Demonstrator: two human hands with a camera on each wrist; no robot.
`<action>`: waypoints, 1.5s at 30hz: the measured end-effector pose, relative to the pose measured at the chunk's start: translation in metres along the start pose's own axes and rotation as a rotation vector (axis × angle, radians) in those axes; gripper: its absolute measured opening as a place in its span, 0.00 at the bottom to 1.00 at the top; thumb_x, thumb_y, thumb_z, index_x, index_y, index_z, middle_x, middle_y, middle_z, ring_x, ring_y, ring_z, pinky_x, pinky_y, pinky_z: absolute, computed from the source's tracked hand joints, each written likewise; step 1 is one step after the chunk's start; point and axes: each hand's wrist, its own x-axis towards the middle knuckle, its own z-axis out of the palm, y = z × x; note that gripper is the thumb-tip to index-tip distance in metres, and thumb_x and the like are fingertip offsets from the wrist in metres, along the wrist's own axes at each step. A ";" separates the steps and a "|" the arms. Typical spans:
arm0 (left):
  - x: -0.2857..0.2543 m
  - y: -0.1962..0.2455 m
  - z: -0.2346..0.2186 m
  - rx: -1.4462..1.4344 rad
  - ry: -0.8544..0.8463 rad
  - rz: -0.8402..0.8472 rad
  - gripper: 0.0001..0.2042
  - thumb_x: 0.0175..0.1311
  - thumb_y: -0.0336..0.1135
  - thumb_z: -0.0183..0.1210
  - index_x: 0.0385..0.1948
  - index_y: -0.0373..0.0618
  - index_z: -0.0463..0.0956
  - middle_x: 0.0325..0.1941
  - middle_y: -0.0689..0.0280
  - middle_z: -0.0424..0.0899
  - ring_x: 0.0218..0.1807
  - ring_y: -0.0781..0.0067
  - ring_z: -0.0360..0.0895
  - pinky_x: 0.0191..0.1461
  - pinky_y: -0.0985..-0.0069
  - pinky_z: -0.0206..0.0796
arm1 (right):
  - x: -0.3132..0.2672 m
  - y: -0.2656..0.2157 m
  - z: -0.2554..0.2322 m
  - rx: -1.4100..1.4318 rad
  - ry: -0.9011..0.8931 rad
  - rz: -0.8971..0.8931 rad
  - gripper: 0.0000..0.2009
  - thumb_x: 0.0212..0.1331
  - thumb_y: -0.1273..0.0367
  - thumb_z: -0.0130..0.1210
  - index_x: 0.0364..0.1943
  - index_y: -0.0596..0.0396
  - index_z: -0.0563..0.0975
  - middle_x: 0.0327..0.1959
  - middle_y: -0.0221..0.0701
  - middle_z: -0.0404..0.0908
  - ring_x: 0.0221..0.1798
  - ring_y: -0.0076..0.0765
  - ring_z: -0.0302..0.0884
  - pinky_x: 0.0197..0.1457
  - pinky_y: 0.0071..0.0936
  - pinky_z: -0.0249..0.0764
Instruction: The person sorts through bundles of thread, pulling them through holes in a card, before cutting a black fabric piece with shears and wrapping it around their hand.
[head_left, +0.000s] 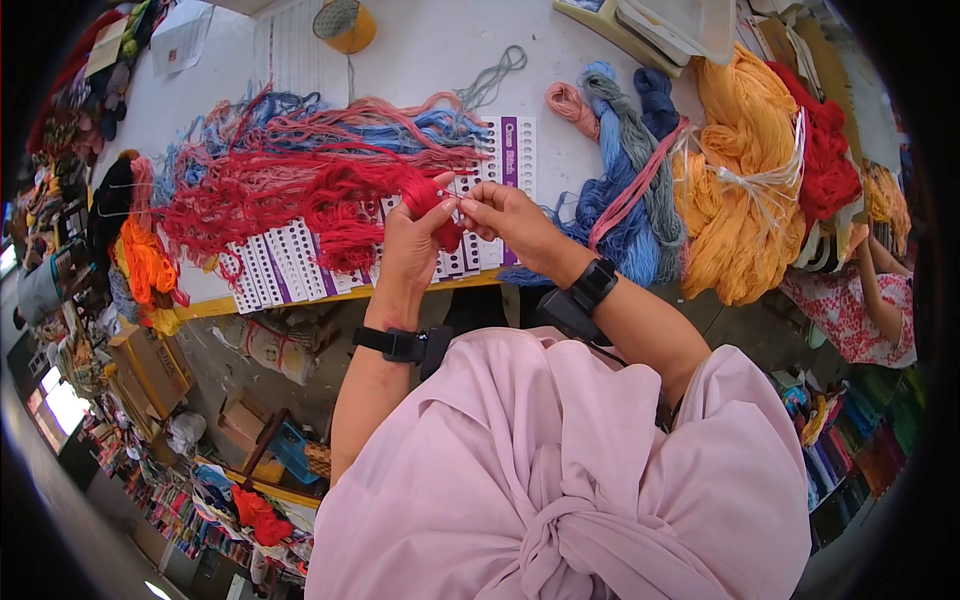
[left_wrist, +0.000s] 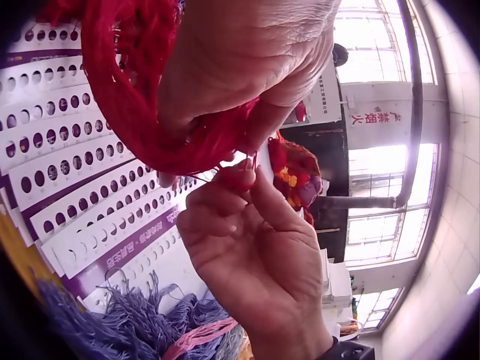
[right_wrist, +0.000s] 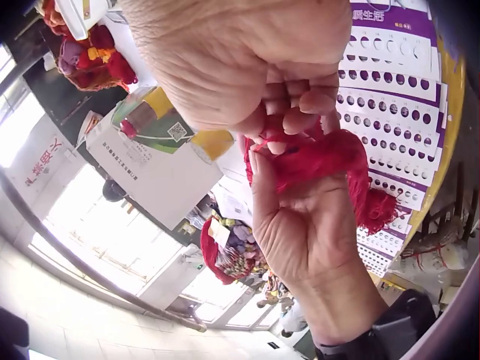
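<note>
In the head view my left hand [head_left: 408, 250] grips a bundle of red embroidery thread [head_left: 420, 196] above the table's front edge. My right hand [head_left: 522, 228] meets it there, thumb and forefinger pinching red strands by the left thumb. The left wrist view shows the bundle [left_wrist: 124, 105] looping down from the left palm, the right fingertips [left_wrist: 236, 178] close together at its lower side. Seen from the right wrist, the red bundle [right_wrist: 319, 159] crosses the left palm. Beneath the hands lie overlapping white-and-purple cards with punched holes [head_left: 290, 262].
Tangled red, pink and blue threads [head_left: 300, 135] spread over the cards on the left. To the right lie blue hanks [head_left: 625, 215], a big yellow-orange hank [head_left: 750, 170] and a red one [head_left: 830, 150]. A yellow cup [head_left: 345, 28] stands at the back. Another person [head_left: 860, 300] is at far right.
</note>
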 end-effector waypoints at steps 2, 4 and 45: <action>-0.002 0.001 0.002 0.009 0.003 -0.013 0.19 0.60 0.22 0.59 0.54 0.36 0.72 0.39 0.64 0.81 0.39 0.77 0.78 0.42 0.79 0.73 | -0.001 0.000 0.000 -0.053 0.009 -0.023 0.06 0.66 0.66 0.53 0.37 0.53 0.75 0.29 0.23 0.77 0.28 0.14 0.66 0.31 0.15 0.63; -0.003 0.001 0.002 0.016 -0.003 -0.019 0.19 0.60 0.23 0.60 0.54 0.35 0.71 0.40 0.64 0.80 0.41 0.76 0.78 0.45 0.77 0.72 | 0.000 0.002 -0.002 -0.042 0.014 -0.039 0.07 0.65 0.66 0.53 0.37 0.54 0.75 0.29 0.23 0.78 0.27 0.15 0.66 0.32 0.15 0.63; 0.063 -0.024 0.005 0.391 0.180 -0.121 0.12 0.67 0.34 0.53 0.42 0.35 0.77 0.34 0.66 0.82 0.19 0.89 0.63 0.20 0.89 0.52 | 0.033 -0.010 -0.086 -0.890 0.103 -0.273 0.08 0.62 0.66 0.49 0.35 0.56 0.73 0.20 0.36 0.79 0.27 0.47 0.78 0.33 0.39 0.71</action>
